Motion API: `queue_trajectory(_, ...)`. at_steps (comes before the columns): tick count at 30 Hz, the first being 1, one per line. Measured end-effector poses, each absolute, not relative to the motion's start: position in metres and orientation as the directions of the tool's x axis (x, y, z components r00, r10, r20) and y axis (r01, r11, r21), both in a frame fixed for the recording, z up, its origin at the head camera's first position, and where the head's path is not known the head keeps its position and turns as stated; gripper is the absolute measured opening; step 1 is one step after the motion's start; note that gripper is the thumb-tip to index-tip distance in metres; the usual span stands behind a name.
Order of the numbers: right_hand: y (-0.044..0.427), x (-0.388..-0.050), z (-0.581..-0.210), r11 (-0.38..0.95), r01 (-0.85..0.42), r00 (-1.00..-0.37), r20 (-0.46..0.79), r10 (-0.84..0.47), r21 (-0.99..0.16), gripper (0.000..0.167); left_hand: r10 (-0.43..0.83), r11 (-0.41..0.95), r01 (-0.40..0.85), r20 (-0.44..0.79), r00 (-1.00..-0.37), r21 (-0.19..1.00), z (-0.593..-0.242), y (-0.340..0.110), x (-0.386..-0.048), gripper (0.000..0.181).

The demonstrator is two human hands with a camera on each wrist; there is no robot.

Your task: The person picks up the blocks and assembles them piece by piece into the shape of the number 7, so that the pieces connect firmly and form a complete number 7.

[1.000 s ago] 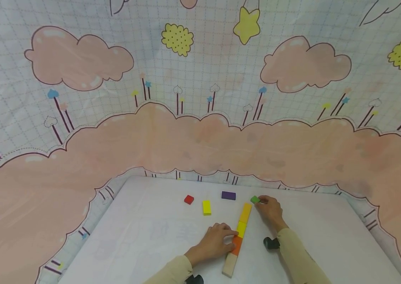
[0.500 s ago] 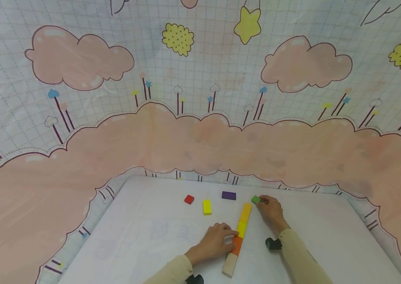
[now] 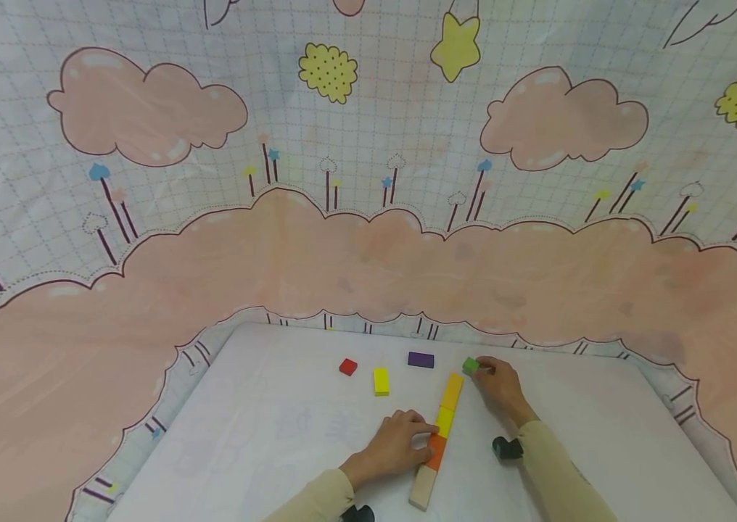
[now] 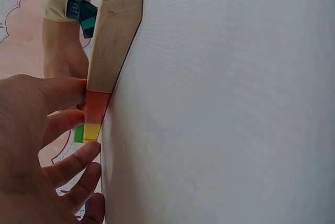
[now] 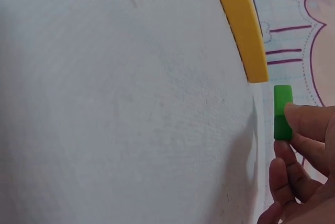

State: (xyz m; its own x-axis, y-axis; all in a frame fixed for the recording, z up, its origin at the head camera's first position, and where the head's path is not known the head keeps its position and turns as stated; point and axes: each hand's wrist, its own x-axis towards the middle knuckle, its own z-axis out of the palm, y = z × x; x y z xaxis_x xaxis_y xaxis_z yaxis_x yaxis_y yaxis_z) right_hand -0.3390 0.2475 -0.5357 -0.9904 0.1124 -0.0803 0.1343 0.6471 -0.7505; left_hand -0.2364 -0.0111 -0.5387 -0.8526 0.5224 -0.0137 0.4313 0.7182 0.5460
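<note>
A row of blocks end to end crosses the white tabletop: a plain wooden block [image 3: 422, 487] nearest, then an orange block [image 3: 435, 451], a yellow block [image 3: 444, 420] and an amber block [image 3: 452, 391] farthest. My left hand [image 3: 394, 444] lies along the row's left side, thumb at the orange block and index fingertip at the yellow one. Thumb and fingers of my right hand [image 3: 500, 386] pinch a small green block [image 5: 283, 112] just beyond and right of the amber block's far end. In the right wrist view a gap separates green from amber [image 5: 243, 30].
Left of the row's far end lie a purple block [image 3: 421, 359], another yellow block [image 3: 380, 381] and a red block [image 3: 347, 367]. Dark wrist-worn devices [image 3: 507, 448] sit at both sleeves. A patterned cloth [image 3: 368, 261] hangs behind the table [image 3: 264, 406].
My right hand and the green block have shifted very slightly right and up, and the right forearm has drifted right. My left hand and the row have stayed in place.
</note>
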Motion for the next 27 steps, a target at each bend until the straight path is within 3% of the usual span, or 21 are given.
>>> queue_trajectory(27,0.234,-0.346,-0.541,0.682,0.055,-0.998,-0.053,0.023,-0.729,0.038,0.526,0.718,0.437,-0.01,-0.851,0.541,-0.537,-0.011,-0.236,0.037)
